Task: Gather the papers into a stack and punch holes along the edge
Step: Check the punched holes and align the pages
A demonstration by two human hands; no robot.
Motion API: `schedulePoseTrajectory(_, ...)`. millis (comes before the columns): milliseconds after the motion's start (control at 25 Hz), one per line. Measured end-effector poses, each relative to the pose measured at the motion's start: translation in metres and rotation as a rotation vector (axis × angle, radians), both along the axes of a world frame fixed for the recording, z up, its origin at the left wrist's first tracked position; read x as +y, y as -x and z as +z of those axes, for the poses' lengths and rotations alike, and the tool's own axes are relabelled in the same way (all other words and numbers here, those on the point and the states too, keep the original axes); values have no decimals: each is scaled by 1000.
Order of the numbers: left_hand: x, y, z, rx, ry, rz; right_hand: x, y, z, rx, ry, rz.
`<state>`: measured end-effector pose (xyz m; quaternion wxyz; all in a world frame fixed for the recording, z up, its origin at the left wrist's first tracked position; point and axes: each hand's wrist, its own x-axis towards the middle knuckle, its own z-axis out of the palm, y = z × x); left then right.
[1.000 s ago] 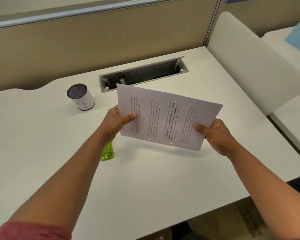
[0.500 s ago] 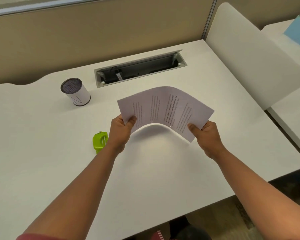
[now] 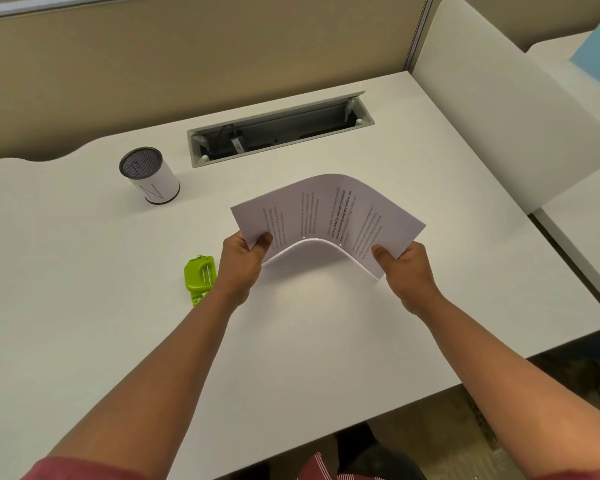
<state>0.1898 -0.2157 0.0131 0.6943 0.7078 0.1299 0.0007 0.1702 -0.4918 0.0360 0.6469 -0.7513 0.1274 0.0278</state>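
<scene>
Both forearms reach forward over the white desk [image 3: 84,323]. The left hand [image 3: 241,263] pinches the near left corner of the stack of papers [image 3: 326,209], thumb on top, fingers beneath; the right hand [image 3: 407,275] pinches the near right corner the same way. Between the fingers the stack arches upward, clear of the desk. A green hole punch [image 3: 200,275] lies just left of the left fingers. Beyond them stand a cylindrical cup [image 3: 149,174] and an open cable tray [image 3: 279,128], with a beige partition [image 3: 187,64] behind.

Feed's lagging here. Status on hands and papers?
Both hands gripping: left hand, right hand. Papers bowed upward above desk, two holes visible. Green punch beside left wrist, clear.
</scene>
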Motion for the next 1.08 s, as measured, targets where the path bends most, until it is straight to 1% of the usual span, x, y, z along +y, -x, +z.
schedulePoseTrajectory(240,-2,1,5,31,0,31,-4,-1,4,35,-1,-1)
schedulePoseTrajectory(360,7,-3,11,80,104,40,-13,-8,17,-4,-49,4)
schedulePoseTrajectory(480,12,-7,18,139,289,14,-25,-11,24,8,-240,-34)
schedulePoseTrajectory(560,9,-7,22,150,419,-4,-28,-10,21,89,-406,-95)
schedulePoseTrajectory(640,4,-7,24,152,509,5,-22,-8,16,160,-575,-134)
schedulePoseTrajectory(720,-4,-6,24,170,560,16,-8,-7,15,182,-707,-86)
schedulePoseTrajectory(800,-14,-4,22,198,591,23,10,-3,18,171,-789,-20)
schedulePoseTrajectory(840,-19,-2,22,211,619,30,19,-2,20,152,-818,-22)
schedulePoseTrajectory(920,-28,1,22,230,681,35,32,-1,25,100,-852,-82)
schedulePoseTrajectory(1000,-32,2,27,243,683,38,38,-3,31,33,-815,-132)
schedulePoseTrajectory(1080,-31,0,34,229,543,84,34,-8,35,-39,-667,-139)
